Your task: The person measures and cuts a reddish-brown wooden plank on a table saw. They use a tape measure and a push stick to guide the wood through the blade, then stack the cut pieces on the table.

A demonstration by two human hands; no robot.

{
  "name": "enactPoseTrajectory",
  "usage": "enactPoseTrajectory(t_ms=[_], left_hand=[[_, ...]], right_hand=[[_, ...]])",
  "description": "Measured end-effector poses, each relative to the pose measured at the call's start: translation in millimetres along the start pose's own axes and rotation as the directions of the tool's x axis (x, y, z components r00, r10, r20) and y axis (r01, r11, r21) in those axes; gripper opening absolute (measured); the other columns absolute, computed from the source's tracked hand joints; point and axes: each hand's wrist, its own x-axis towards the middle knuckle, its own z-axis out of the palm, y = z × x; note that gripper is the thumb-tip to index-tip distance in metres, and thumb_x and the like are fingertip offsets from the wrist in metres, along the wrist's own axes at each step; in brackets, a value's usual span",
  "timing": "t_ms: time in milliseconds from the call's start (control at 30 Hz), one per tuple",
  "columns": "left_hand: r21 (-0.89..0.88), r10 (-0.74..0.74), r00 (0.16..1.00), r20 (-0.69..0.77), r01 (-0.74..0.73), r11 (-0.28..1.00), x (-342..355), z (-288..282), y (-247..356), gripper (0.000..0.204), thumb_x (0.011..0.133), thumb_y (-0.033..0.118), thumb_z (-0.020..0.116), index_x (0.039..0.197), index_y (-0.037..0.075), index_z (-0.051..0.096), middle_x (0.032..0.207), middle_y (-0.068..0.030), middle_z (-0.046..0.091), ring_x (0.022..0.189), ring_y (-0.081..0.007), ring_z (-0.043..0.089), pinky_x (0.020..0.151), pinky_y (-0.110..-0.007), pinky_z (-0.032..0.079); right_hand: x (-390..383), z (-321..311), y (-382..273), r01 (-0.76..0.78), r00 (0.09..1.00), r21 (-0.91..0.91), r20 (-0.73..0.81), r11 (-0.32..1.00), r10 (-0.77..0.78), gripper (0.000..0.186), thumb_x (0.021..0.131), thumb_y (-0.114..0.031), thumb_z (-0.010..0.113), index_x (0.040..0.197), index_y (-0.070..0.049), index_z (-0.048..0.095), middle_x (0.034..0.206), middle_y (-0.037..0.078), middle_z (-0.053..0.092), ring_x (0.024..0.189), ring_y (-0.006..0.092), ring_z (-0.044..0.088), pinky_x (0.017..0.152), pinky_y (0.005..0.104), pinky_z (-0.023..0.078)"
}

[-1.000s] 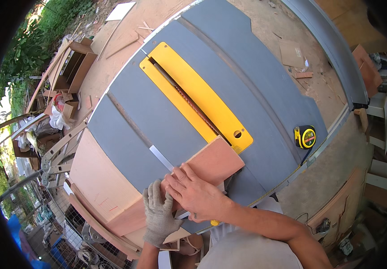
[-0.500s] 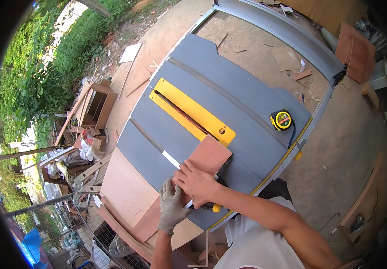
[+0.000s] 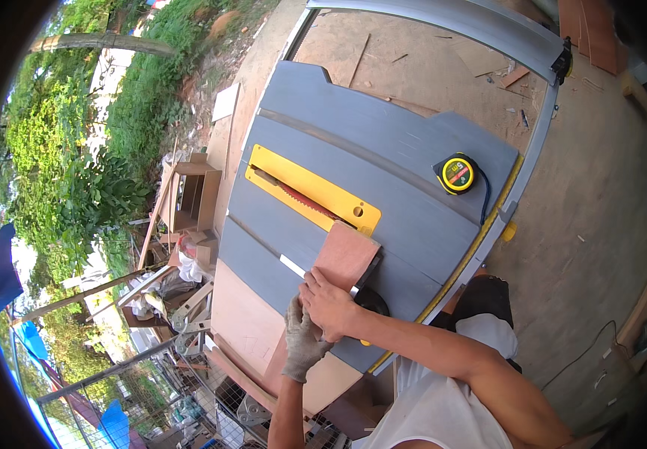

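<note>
A narrow reddish-brown wooden board lies across the grey table saw top. Its far end meets the near end of the yellow insert plate, close to the toothed red blade. My bare right hand is closed over the board, fingers pressed on its left edge. Against it, my left hand in a grey work glove grips the same board farther back, its fingertips partly hidden. Beside the board, a black miter gauge is half covered by my right arm, with its white bar showing left of my fingers.
A yellow and black tape measure rests on the saw top at the right. A pale wooden sheet lies along the left side. The metal rail borders the far right. Scrap wood and an open wooden box stand on the ground at left.
My view has shifted and turned slightly, so the saw sits higher and flatter in the picture. Both hands stay on the board; the gloved fingers have drawn closer to my right hand.
</note>
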Motion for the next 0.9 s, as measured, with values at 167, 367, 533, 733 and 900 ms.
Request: enactPoseTrajectory(t_ms=[167,367,533,733,900], left_hand=[[0.035,0.024,0.999,0.042,-0.026,0.999,4,-10,9,0.105,0.060,0.040,0.083,0.148,0.003,0.038,0.146,-0.0265,0.039,0.133,-0.0459,0.037,0.112,-0.052,0.032],[-0.006,0.036,0.998,0.054,-0.035,0.999,7,-12,10,0.104,0.060,0.040,0.082,0.147,0.004,0.040,0.144,-0.0261,0.040,0.131,-0.0463,0.038,0.111,-0.053,0.033],[-0.039,-0.016,1.000,0.010,0.016,0.999,4,-12,10,0.105,0.061,0.041,0.083,0.148,0.003,0.038,0.148,-0.0271,0.036,0.136,-0.0465,0.035,0.113,-0.054,0.029],[-0.005,-0.046,0.999,-0.004,0.046,0.999,-4,2,2,0.108,0.059,0.040,0.083,0.149,0.003,0.036,0.152,-0.0298,0.030,0.141,-0.0467,0.029,0.116,-0.057,0.023],[-0.063,-0.048,0.998,-0.040,0.045,0.997,-5,5,10,0.103,0.058,0.033,0.080,0.145,-0.002,0.040,0.152,-0.0305,0.030,0.142,-0.0472,0.028,0.119,-0.058,0.018]], right_hand=[[-2,1,2,0.007,1.000,0.015,-0.025,1.000,-0.007,0.084,0.068,-0.047,0.074,0.133,0.005,0.058,0.140,0.023,0.049,0.141,0.0427,0.032,0.122,0.0539,0.012],[-2,-5,5,0.015,1.000,0.003,0.006,1.000,-0.015,0.078,0.068,-0.046,0.075,0.127,0.004,0.064,0.140,0.022,0.049,0.140,0.0424,0.034,0.121,0.0538,0.013],[1,-2,5,0.043,0.999,-0.005,-0.012,0.999,-0.043,0.077,0.068,-0.046,0.075,0.125,0.004,0.065,0.139,0.022,0.048,0.138,0.0419,0.034,0.121,0.0540,0.015],[-3,2,10,0.057,0.997,-0.014,-0.059,0.998,-0.058,0.086,0.066,-0.043,0.076,0.132,0.008,0.055,0.137,0.022,0.048,0.136,0.0429,0.035,0.120,0.0535,0.018],[-11,4,14,0.080,0.996,-0.004,-0.034,0.997,-0.080,0.097,0.065,-0.047,0.080,0.136,0.012,0.047,0.146,0.025,0.040,0.141,0.0452,0.030,0.121,0.0539,0.017]])
